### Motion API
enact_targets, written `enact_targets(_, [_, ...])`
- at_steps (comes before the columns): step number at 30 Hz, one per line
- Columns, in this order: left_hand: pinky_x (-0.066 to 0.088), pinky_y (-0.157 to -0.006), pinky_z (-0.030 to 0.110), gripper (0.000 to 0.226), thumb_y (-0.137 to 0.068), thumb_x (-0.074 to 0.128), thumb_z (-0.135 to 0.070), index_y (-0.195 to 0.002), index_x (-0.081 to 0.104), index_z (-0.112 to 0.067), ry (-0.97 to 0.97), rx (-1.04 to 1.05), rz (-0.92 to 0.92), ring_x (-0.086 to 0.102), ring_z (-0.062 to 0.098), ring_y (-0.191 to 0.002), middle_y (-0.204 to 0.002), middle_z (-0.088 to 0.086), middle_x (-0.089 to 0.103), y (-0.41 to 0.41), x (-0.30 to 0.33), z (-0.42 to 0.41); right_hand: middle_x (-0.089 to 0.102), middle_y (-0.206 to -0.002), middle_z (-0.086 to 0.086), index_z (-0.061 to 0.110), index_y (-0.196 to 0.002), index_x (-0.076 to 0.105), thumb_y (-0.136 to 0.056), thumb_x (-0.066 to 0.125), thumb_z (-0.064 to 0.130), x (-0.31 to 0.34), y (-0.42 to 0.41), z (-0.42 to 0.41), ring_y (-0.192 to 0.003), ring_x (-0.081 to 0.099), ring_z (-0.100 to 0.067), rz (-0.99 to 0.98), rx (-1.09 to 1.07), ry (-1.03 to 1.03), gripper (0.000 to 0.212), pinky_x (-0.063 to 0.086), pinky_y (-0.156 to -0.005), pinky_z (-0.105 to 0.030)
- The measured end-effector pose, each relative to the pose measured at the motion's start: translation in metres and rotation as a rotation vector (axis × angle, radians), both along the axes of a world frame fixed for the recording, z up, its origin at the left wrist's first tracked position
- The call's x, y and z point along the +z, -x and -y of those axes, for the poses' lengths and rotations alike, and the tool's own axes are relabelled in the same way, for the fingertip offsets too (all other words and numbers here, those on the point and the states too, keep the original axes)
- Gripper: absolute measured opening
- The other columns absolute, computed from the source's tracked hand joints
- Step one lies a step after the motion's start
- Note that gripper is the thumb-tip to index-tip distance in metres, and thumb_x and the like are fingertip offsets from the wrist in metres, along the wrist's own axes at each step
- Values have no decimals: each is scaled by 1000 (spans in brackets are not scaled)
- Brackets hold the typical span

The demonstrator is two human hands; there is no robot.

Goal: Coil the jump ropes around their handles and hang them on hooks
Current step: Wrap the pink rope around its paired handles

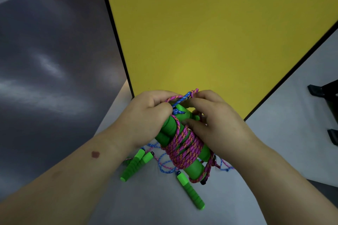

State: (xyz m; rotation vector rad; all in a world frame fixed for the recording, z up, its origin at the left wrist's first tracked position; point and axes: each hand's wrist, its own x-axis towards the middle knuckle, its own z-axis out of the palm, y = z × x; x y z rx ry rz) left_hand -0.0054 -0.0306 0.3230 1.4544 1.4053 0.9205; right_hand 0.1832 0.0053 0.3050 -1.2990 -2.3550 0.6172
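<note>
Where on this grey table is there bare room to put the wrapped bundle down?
Bare grey tabletop lies left of the loose green foam handle; more between the right hand and yellow panel. It is crowded under the pink-orange rope bundle, among loose blue-pink cords.

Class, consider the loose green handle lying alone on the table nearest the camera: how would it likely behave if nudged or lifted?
The loose green handle looks round, so it would probably roll sideways. It seems light, likely foam or plastic. Its ridged grip probably resists slipping in fingers.
</note>
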Motion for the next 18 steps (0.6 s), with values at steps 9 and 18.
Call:
enact_targets(9, [56,-74,45,40,-91,48,1,-92,79,-24,-76,105,-33,69,28,-87,-86,6,76,-4,3,-3,52,-117,14,27,-119,64,-85,74,35,3,0,-1,-94,61,-7,-107,-8,28,37,55,-82,-35])
enact_targets(18, [55,-74,52,26,-97,52,-19,-92,76,-26,51,182,-392,69,35,-86,-91,14,76,10,-7,-12,56,-134,-6,29,-113,71,-78,73,45,4,4,-2,-130,54,-24,-722,-29,432,38,47,-106,-54])
